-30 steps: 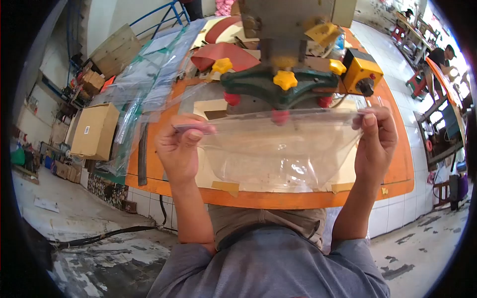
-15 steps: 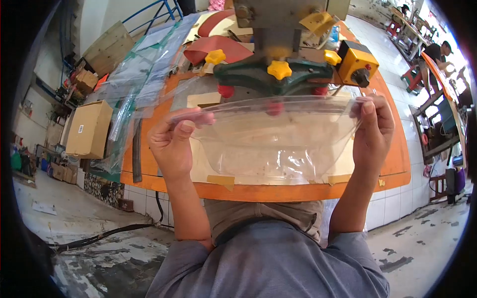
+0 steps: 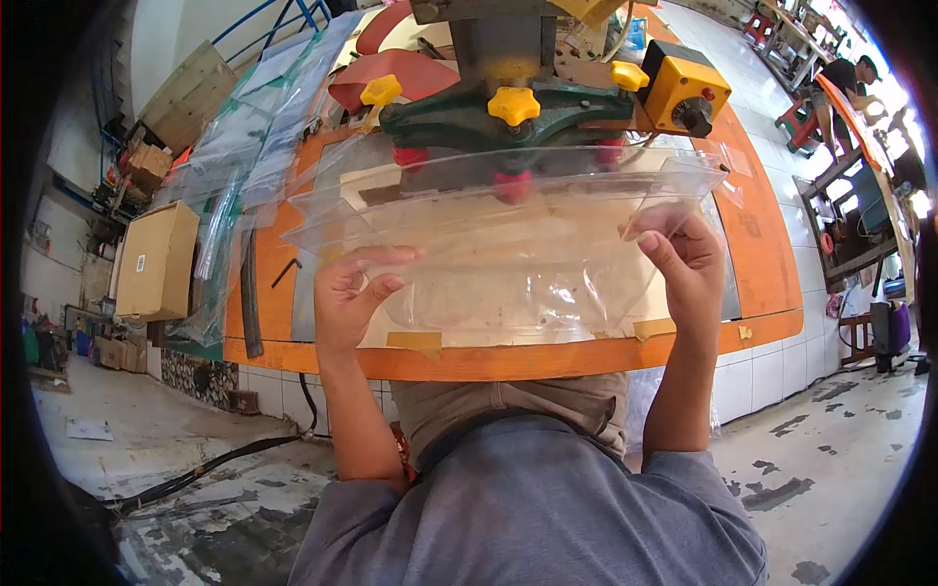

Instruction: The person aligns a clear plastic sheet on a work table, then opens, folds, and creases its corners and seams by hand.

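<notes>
A clear plastic piece (image 3: 528, 283) with a folded upper edge stretches between my hands over the table's near side. My left hand (image 3: 357, 293) holds its left side, the index finger pointing right and the thumb below. At the right side, my right hand (image 3: 684, 254) pinches the plastic between thumb and fingers. The plastic's upper corners stick out past both hands. Just behind it stands a dark green machine head (image 3: 459, 119) with yellow star knobs (image 3: 514, 105) and red feet (image 3: 512, 186), partly seen through the plastic.
The orange table (image 3: 762, 244) carries a yellow control box (image 3: 686, 90), red sheets (image 3: 391, 80) and a hex key (image 3: 285, 273). Plastic sheets (image 3: 230, 146) and a cardboard box (image 3: 156, 262) are at left. A person (image 3: 842, 80) sits at a far bench on the right.
Both hands have moved down and inward from the plastic's upper corners, which now stand free. The hands grip lower on it. The view has shifted slightly.
</notes>
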A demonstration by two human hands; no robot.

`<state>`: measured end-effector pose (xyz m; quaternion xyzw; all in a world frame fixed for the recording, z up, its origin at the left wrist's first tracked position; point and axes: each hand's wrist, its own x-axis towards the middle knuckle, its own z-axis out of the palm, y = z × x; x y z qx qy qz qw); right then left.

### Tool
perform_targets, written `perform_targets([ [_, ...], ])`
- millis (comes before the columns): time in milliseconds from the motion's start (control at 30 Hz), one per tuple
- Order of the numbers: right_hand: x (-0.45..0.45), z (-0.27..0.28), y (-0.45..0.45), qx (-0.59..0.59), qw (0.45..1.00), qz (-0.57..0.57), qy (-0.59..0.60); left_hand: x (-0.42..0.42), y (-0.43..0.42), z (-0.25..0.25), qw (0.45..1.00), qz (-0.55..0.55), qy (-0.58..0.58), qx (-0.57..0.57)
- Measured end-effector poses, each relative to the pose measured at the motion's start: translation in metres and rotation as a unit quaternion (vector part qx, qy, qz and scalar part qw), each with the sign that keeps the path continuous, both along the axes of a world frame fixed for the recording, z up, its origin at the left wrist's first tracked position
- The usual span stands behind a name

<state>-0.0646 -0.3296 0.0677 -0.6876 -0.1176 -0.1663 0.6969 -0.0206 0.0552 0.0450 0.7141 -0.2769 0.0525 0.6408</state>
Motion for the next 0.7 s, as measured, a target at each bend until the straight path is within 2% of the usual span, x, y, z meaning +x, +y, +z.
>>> perform_targets([
  [167,-0.002,0.004,0.007,0.019,0.999,-0.049,-0.002,-0.004,-0.005,0.002,0.999,0.024,0.028,-0.028],
  [433,0.001,0.003,0.004,0.017,0.999,-0.047,-0.006,-0.006,-0.016,0.009,0.988,0.063,-0.015,-0.143],
  [533,0.000,0.003,0.004,0.014,0.998,-0.056,-0.002,-0.006,-0.015,0.014,0.986,0.083,-0.044,-0.140],
  [700,0.001,0.012,0.005,0.027,0.999,-0.036,0.003,-0.002,-0.018,0.025,0.977,0.056,-0.068,-0.193],
])
